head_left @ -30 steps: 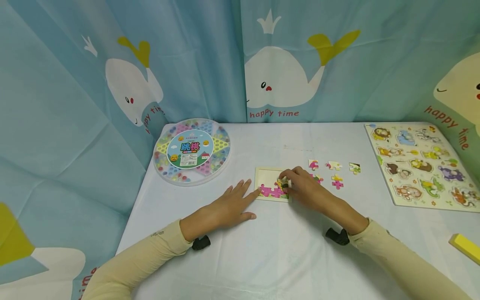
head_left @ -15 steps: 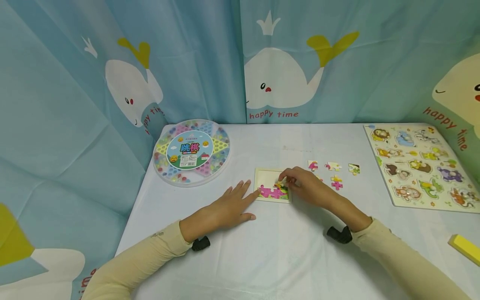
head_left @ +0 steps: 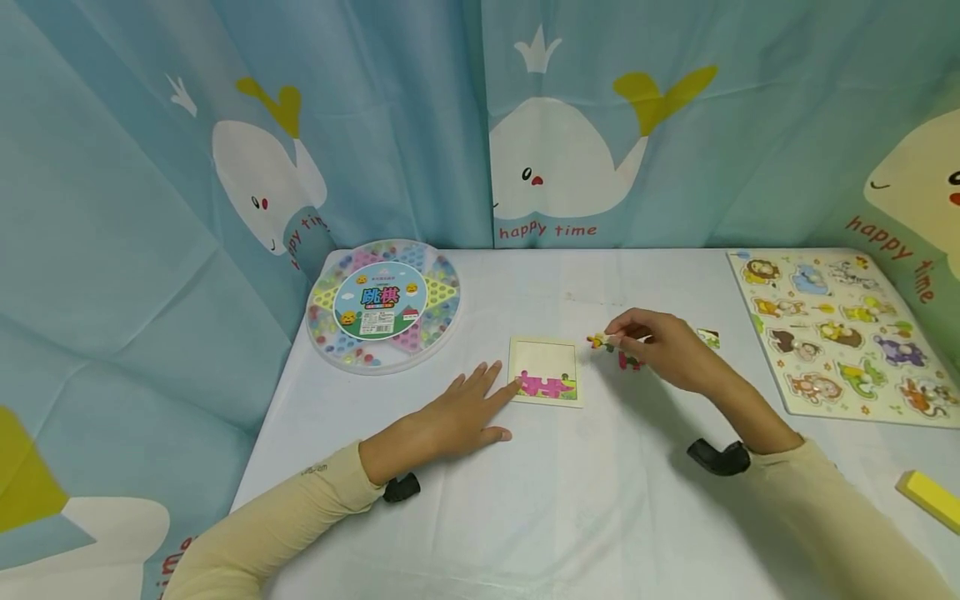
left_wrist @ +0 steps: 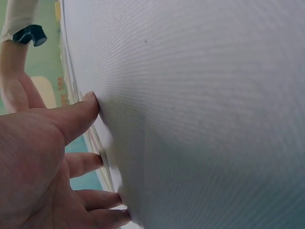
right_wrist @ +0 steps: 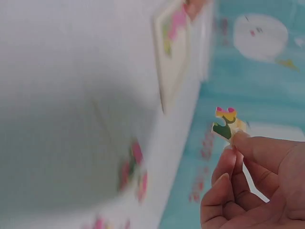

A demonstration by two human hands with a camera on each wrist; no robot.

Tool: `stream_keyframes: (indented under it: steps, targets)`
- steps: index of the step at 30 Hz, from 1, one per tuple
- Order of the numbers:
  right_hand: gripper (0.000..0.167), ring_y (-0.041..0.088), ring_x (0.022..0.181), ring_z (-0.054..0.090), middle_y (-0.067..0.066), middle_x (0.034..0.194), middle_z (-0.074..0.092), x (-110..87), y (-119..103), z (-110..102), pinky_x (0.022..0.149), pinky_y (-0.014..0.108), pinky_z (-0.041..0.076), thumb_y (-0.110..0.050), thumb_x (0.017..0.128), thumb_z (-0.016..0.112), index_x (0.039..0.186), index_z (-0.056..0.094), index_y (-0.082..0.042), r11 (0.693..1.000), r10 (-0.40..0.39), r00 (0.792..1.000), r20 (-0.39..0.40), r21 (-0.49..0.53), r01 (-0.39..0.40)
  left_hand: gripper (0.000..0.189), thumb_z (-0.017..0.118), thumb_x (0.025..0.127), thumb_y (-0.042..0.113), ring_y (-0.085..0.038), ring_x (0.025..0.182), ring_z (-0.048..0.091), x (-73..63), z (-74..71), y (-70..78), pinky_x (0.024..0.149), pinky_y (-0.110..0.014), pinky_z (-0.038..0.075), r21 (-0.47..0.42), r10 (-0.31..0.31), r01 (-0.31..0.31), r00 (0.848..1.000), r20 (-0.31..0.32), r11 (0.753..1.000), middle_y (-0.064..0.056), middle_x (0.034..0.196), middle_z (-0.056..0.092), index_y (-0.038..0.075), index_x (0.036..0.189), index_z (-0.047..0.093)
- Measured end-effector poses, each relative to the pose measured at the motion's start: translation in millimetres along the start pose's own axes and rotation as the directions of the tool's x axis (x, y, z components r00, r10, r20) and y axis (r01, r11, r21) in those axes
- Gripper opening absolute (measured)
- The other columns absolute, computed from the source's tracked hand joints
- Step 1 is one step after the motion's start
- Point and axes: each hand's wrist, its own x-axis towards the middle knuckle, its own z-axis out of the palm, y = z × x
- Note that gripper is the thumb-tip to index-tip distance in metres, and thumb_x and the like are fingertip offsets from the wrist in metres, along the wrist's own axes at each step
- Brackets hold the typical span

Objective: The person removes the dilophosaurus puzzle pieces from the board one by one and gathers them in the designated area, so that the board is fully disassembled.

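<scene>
My right hand [head_left: 663, 346] pinches a jigsaw piece [right_wrist: 226, 123] with green, yellow and pink parts between thumb and fingers, raised above the table to the right of the puzzle tray. Flat with fingers spread, my left hand [head_left: 457, 412] lies on the table, its index fingertip at the left edge of the puzzle tray [head_left: 544, 402]. Pink joined pieces [head_left: 546, 385] fill the lower strip of that small square wooden tray, and bare board shows above them. Just below my right hand's fingers lies a loose pink piece [head_left: 628, 362]; other loose pieces are hidden behind that hand.
Another loose piece [head_left: 708, 337] lies right of my right hand. A round Chinese checkers box [head_left: 382, 306] stands at the back left. An animal puzzle board [head_left: 847, 333] lies at the right, with a yellow block [head_left: 930, 497] nearer. A whale-print curtain [head_left: 420, 125] closes off the back.
My right hand has lifted the jigsaw piece out of the tray's right side and carried it right, toward the loose pieces. My left hand has stayed at the tray.
</scene>
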Motion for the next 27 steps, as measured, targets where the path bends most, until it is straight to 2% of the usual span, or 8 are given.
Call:
stream_keyframes:
  steps: [2, 6, 9, 13, 19, 23, 25, 27]
  targets:
    - [0.017, 0.024, 0.097, 0.069, 0.012, 0.11, 0.074, -7.2, 8.0, -15.1, 0.072, 0.023, 0.053, -0.015, 0.108, 0.062, 0.119, 0.071, -0.006, 1.0, 0.006, 1.0, -0.027, 0.0, -0.006, 0.077, 0.056, 0.107, 0.051, -0.038, 0.164, 0.009, -0.6, 0.4, 0.2, 0.13, -0.056, 0.018, 0.002, 0.002, -0.002, 1.0, 0.0, 1.0, -0.018, 0.177, 0.008, 0.022, 0.171, 0.022]
    - [0.019, 0.005, 0.094, 0.067, 0.01, 0.109, 0.074, -22.0, 31.1, -45.5, 0.073, 0.018, 0.05, -0.016, 0.108, 0.062, 0.12, 0.071, -0.004, 1.0, 0.007, 0.998, -0.065, -0.021, -0.008, 0.078, 0.056, 0.107, 0.051, -0.038, 0.164, 0.008, -1.7, 0.0, 0.9, 0.13, -0.056, 0.017, 0.002, 0.001, -0.001, 1.0, 0.004, 1.0, -0.018, 0.177, 0.008, 0.022, 0.171, 0.022]
    - [0.018, -0.004, 0.092, 0.062, 0.004, 0.108, 0.072, -32.7, 51.1, -65.2, 0.074, 0.014, 0.049, -0.013, 0.108, 0.062, 0.12, 0.07, -0.002, 0.998, 0.044, 0.998, -0.036, -0.033, -0.045, 0.078, 0.056, 0.107, 0.051, -0.037, 0.164, 0.007, -2.0, -1.4, 0.9, 0.13, -0.056, 0.016, -0.005, 0.002, -0.002, 1.0, 0.004, 1.0, -0.018, 0.177, 0.007, 0.022, 0.171, 0.021]
    - [0.016, -0.006, 0.093, 0.061, -0.003, 0.108, 0.07, -45.0, 79.1, -80.7, 0.075, 0.013, 0.05, -0.011, 0.107, 0.063, 0.117, 0.07, 0.0, 0.994, 0.091, 0.995, 0.041, -0.056, -0.089, 0.078, 0.056, 0.107, 0.051, -0.037, 0.164, 0.008, -1.5, -0.8, -0.5, 0.13, -0.056, 0.017, 0.0, 0.003, -0.003, 1.0, 0.0, 1.0, -0.018, 0.177, 0.008, 0.022, 0.171, 0.021]
    - [0.02, -0.004, 0.092, 0.061, -0.002, 0.106, 0.071, -52.0, 112.7, -82.7, 0.075, 0.019, 0.052, -0.012, 0.107, 0.062, 0.118, 0.069, 0.003, 0.989, 0.141, 0.979, 0.148, -0.071, -0.132, 0.078, 0.055, 0.107, 0.052, -0.037, 0.164, 0.008, -0.9, 0.1, -1.1, 0.13, -0.055, 0.017, 0.011, -0.006, 0.006, 1.0, 0.001, 1.0, -0.017, 0.177, 0.008, 0.022, 0.171, 0.021]
    - [0.016, -0.006, 0.086, 0.057, 0.004, 0.104, 0.072, -51.7, 121.3, -73.0, 0.073, 0.023, 0.051, -0.009, 0.106, 0.064, 0.113, 0.072, 0.003, 0.983, 0.126, 0.985, 0.118, -0.148, -0.108, 0.078, 0.055, 0.107, 0.052, -0.037, 0.164, 0.008, -0.8, 0.4, -1.4, 0.13, -0.055, 0.018, 0.014, -0.001, 0.002, 1.0, -0.001, 1.0, -0.017, 0.177, 0.008, 0.022, 0.171, 0.021]
    - [0.013, -0.006, 0.083, 0.055, 0.007, 0.101, 0.073, -50.8, 121.9, -67.5, 0.087, 0.032, 0.047, -0.008, 0.105, 0.065, 0.11, 0.071, 0.003, 0.976, 0.124, 0.988, 0.087, -0.188, -0.106, 0.078, 0.055, 0.107, 0.051, -0.037, 0.164, 0.008, -0.8, 0.3, -1.4, 0.13, -0.055, 0.018, 0.013, 0.003, -0.003, 1.0, -0.003, 1.0, -0.017, 0.177, 0.008, 0.022, 0.171, 0.021]
    - [0.011, -0.002, 0.082, 0.056, 0.009, 0.098, 0.074, -49.9, 120.8, -62.5, 0.102, 0.05, 0.035, -0.007, 0.104, 0.066, 0.106, 0.07, 0.002, 0.969, 0.131, 0.99, 0.053, -0.219, -0.116, 0.078, 0.055, 0.107, 0.051, -0.037, 0.164, 0.008, -0.9, 0.1, -1.2, 0.13, -0.055, 0.018, 0.011, 0.005, -0.005, 1.0, -0.005, 1.0, -0.018, 0.177, 0.008, 0.021, 0.171, 0.021]
